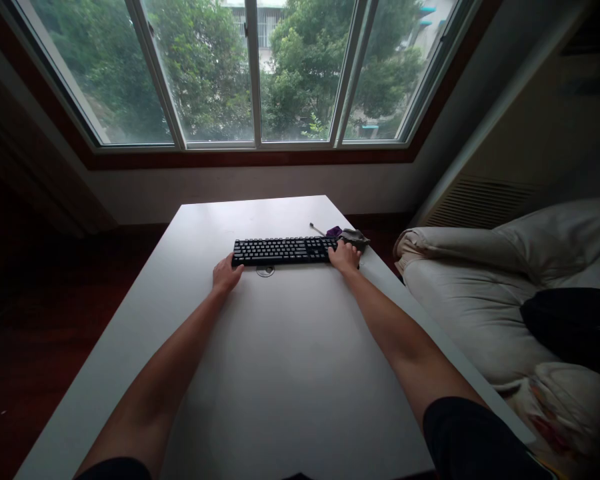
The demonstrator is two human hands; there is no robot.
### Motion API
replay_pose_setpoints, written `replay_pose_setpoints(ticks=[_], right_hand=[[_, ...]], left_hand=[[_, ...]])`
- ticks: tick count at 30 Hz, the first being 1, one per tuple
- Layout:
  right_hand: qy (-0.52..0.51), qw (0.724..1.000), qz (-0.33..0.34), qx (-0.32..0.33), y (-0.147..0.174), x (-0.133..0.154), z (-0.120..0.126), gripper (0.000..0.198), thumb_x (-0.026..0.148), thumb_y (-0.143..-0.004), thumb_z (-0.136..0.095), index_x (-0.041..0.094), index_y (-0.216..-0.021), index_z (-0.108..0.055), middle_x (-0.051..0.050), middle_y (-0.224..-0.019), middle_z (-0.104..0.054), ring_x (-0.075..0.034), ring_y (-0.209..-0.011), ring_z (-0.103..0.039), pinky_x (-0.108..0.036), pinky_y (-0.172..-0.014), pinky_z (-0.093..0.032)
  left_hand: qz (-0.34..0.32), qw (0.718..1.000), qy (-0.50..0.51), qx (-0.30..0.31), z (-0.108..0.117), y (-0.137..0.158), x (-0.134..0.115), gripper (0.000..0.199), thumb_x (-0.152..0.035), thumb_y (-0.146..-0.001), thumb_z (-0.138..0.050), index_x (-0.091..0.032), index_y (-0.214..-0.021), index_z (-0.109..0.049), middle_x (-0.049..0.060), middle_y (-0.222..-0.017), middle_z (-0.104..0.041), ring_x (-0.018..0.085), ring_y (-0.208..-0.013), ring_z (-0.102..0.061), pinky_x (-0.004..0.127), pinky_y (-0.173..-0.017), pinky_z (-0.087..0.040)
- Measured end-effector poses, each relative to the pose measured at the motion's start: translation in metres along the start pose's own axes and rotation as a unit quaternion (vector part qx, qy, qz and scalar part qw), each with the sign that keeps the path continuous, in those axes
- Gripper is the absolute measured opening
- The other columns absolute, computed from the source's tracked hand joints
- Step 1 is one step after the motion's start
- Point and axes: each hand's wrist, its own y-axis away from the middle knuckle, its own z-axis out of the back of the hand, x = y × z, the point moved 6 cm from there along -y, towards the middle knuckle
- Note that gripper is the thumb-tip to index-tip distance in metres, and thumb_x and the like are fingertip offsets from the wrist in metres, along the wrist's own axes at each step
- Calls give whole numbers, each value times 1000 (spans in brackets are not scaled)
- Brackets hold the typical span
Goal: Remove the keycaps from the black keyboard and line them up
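Note:
A black full-size keyboard [283,251] lies across the white table, its long side facing me. My left hand [226,273] grips its left end, thumb along the front edge and fingers round the side. At the other end my right hand [345,257] is closed over the number-pad corner, partly covering the keys. Just behind that hand sit a crumpled grey cloth [356,237] and a purple piece of cloth [334,231]. A thin stick-like tool [316,229] with a small pale tip lies beside them. A round, ring-like mark or disc [265,271] shows at the keyboard's front edge.
The white table [290,360] stretches from me towards a wide window [255,145]. Along its right side stands a pale padded sofa [460,293] with a dark bag-like item [575,327] on it. Dark reddish floor [45,320] lies to the left.

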Motion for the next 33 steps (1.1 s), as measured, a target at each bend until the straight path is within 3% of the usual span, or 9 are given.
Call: replay_pose_setpoints(ticks=[4, 10, 15, 18, 22, 24, 26, 30, 33], right_hand=[[-7, 1000, 10, -15, 19, 22, -11, 51, 49, -98, -49, 14, -133, -61, -25, -128, -60, -39, -123, -51, -55, -107, -30], [-45, 998, 43, -16, 40, 51, -21, 48, 51, -98, -49, 18, -131, -62, -22, -130, -61, -39, -124, -52, -53, -106, -34], [-128, 989, 29, 65, 45, 79, -32, 42, 48, -102, -41, 22, -129, -59, -14, -125, -65, -28, -116, -60, -39, -99, -44], [-129, 987, 34, 88, 53, 100, -38, 40, 49, -101, -44, 23, -126, -61, -12, -125, -66, -28, -116, -59, -39, -98, -45], [-109, 989, 95, 12, 49, 104, -24, 35, 38, -100, -46, 22, -125, -63, -14, -128, -63, -29, -121, -55, -41, -104, -42], [-81, 988, 119, -52, 38, 91, -11, 38, 39, -98, -50, 21, -129, -63, -15, -141, -55, -32, -133, -45, -45, -111, -36], [-53, 991, 114, -53, 22, 70, -7, 50, 44, -94, -56, 21, -140, -56, -16, -154, -42, -35, -143, -34, -48, -116, -31], [-23, 991, 99, 88, -7, 41, -25, 84, 56, -85, -66, 26, -157, -35, -15, -166, -21, -36, -149, -27, -49, -114, -33], [0, 984, 117, 133, -21, 43, -35, 89, 57, -80, -70, 27, -156, -35, -16, -161, -29, -37, -145, -34, -51, -113, -34]], left_hand=[[10, 999, 27, -21, 8, 1, 11, 63, -45, -92, -57, -19, -148, -48, 13, -146, -58, 29, -138, -50, 41, -116, -37], [127, 986, 100, -30, 40, 2, 73, 61, -49, -94, -53, -22, -148, -47, 8, -130, -70, 29, -124, -61, 43, -109, -44], [110, 988, 105, 8, 47, -11, 80, 60, -50, -92, -55, -24, -147, -50, 6, -127, -71, 27, -121, -63, 40, -107, -46], [97, 994, 49, -18, 54, -21, 84, 57, -47, -92, -56, -20, -141, -55, 10, -128, -69, 29, -124, -60, 41, -110, -43], [96, 993, -32, -65, 72, -31, 116, 49, -38, -90, -60, -14, -133, -59, 14, -130, -64, 28, -125, -56, 41, -113, -40], [111, 989, -46, -90, 80, -34, 134, 45, -32, -90, -59, -13, -131, -59, 13, -129, -63, 26, -120, -56, 40, -112, -41], [118, 986, -47, -104, 82, -38, 142, 46, -32, -92, -56, -11, -134, -57, 14, -130, -62, 26, -121, -54, 42, -112, -41], [91, 987, -48, -126, 68, -47, 115, 51, -39, -93, -55, -17, -139, -56, 14, -144, -52, 31, -136, -43, 47, -118, -33], [-10, 992, -58, -107, 48, -55, 69, 54, -44, -94, -53, -22, -143, -56, 13, -155, -44, 33, -146, -34, 51, -123, -25]])
